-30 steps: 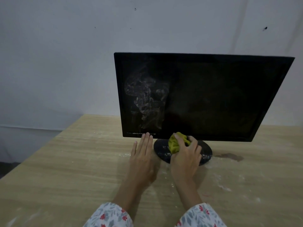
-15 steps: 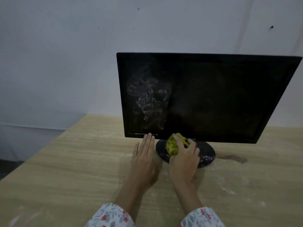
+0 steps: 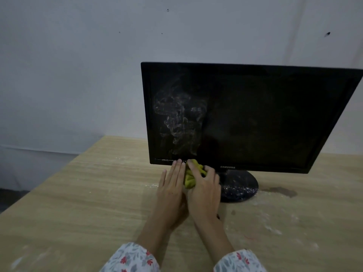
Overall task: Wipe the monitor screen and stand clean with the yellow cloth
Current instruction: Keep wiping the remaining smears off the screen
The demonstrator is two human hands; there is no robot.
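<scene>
A black monitor (image 3: pixel 255 114) stands on a wooden table, its screen smeared with white dust on the left part. Its round black stand (image 3: pixel 240 186) is speckled with white powder. My right hand (image 3: pixel 204 191) grips a bunched yellow cloth (image 3: pixel 190 178) at the stand's left edge, just under the screen's bottom bezel. My left hand (image 3: pixel 171 185) lies flat on the table beside it, fingers straight, fingertips touching the bezel's lower edge. The left part of the stand is hidden by my right hand.
The wooden table (image 3: pixel 78 203) carries scattered white powder around the stand and a dark stain (image 3: pixel 280 191) to its right. A plain grey wall (image 3: pixel 78 65) rises close behind. The table's left edge runs diagonally at the left.
My right hand has slid the cloth leftward off the stand's middle toward its left edge, next to my left hand. The view has shifted left, pushing the monitor toward the right.
</scene>
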